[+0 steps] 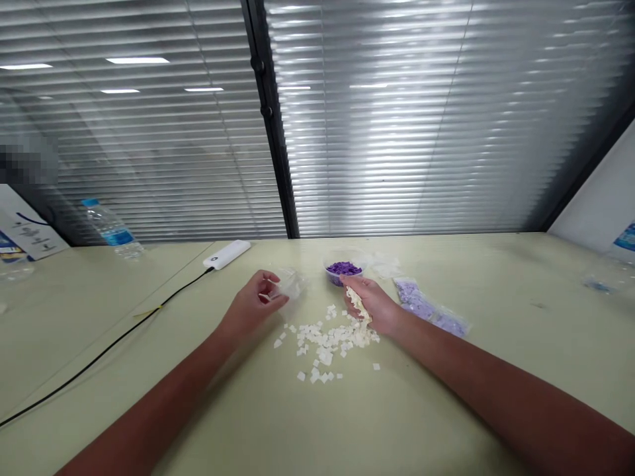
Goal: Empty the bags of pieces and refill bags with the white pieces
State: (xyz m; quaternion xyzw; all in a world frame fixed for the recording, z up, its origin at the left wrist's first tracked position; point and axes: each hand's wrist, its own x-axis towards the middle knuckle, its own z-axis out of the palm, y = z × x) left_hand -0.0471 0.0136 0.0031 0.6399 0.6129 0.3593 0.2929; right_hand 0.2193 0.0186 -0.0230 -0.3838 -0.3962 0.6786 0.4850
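My right hand (372,304) is cupped round a clump of small cream-white square pieces, just in front of the purple bowl. Below it, loose white squares (325,340) lie scattered on the table. To the left, my left hand (255,301) has curled fingers at the edge of a clear plastic bag (292,284); the exact contact is hard to see. The clear bowl (364,263) contains dark purple pieces (344,268) and stands behind my right hand. Beside my right wrist lies a clear packet of pale lilac pieces (421,301).
Another crumpled clear bag (385,264) lies right of the bowl. On the left are a white power bank (227,254) with a black cable (133,325) and a water bottle (114,231). A second bottle (612,268) is at far right. Blinds (397,132) back the table.
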